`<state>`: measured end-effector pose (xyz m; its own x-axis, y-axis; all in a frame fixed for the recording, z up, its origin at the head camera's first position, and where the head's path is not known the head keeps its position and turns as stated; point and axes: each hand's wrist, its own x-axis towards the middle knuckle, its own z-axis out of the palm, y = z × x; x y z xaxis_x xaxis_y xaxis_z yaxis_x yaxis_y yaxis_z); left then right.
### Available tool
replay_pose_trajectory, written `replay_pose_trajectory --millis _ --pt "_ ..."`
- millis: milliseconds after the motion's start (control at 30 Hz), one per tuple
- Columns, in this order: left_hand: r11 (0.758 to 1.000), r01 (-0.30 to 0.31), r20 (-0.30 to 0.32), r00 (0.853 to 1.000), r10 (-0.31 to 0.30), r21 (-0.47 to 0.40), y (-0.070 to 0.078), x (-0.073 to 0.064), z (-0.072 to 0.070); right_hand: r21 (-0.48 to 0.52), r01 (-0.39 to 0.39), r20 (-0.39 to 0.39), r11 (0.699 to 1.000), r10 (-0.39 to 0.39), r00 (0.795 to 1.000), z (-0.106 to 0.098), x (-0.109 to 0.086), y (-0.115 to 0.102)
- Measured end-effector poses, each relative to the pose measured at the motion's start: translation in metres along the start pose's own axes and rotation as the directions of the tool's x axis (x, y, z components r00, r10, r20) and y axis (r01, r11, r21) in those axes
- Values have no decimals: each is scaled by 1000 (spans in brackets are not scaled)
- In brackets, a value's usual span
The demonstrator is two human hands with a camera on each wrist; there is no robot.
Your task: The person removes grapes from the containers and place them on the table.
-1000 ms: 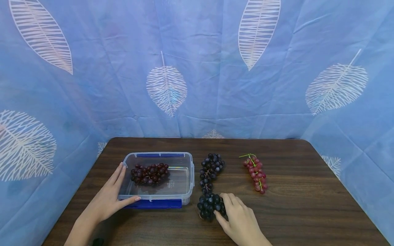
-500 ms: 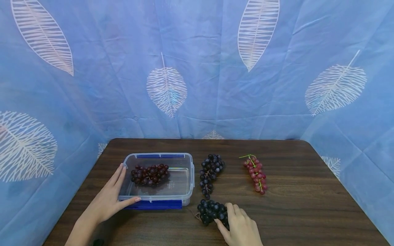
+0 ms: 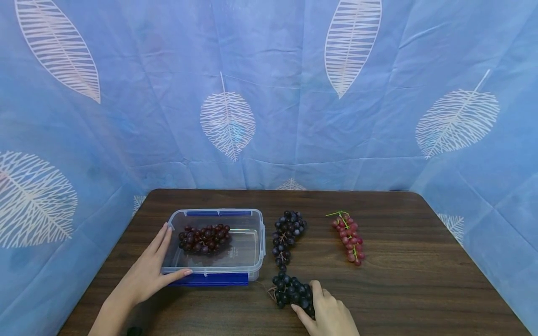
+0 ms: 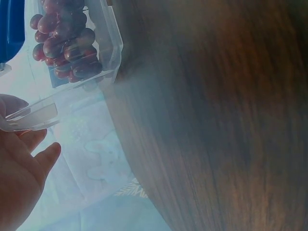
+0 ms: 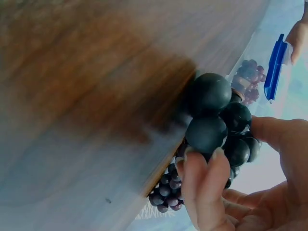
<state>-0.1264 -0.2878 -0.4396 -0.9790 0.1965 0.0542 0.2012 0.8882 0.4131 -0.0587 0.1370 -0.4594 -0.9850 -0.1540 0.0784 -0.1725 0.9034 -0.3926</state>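
My right hand (image 3: 332, 315) grips a bunch of black grapes (image 3: 293, 293) by its right end, low over the front of the table. In the right wrist view the fingers (image 5: 204, 187) and thumb curl round the large dark grapes (image 5: 207, 132). A brown stem sticks out at the bunch's left. My left hand (image 3: 145, 273) rests on the left side of a clear plastic box (image 3: 245, 249), fingers extended along the side wall and thumb on the front rim. Inside the box lies a bunch of dark red grapes (image 3: 204, 238), also visible in the left wrist view.
A second dark bunch of grapes (image 3: 287, 233) lies right of the box, just behind the held one. Further right is a pink-red bunch (image 3: 350, 238) with a green stem. The box's blue front flap (image 3: 216, 279) hangs outward. Leaf-patterned blue cloth (image 3: 269, 116) surrounds the wooden table (image 3: 412, 280).
My right hand has drawn the black grapes toward the table's front and slightly right, away from the second dark bunch. The left hand and box have stayed in place.
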Motion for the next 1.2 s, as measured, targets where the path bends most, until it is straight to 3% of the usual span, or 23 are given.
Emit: replay_pose_trajectory --millis 300,533,867,1067,1200 --pt "1000 -5 -2 1000 5 2 0 -1 0 -28 -23 74 999 25 997 -9 4 4" --pt "1000 -9 -6 1000 9 1 -2 0 0 -40 11 116 999 -6 993 -12 5 7" --pt "1000 -8 -1 1000 8 -5 -3 0 0 -76 207 86 975 -201 976 -14 1 8" --pt "1000 -4 4 1000 4 -8 -2 0 0 -142 343 30 929 -342 939 -14 1 8" --pt "1000 -1 7 1000 1 -8 -1 -1 0 -178 393 -29 902 -404 914 -14 1 4"
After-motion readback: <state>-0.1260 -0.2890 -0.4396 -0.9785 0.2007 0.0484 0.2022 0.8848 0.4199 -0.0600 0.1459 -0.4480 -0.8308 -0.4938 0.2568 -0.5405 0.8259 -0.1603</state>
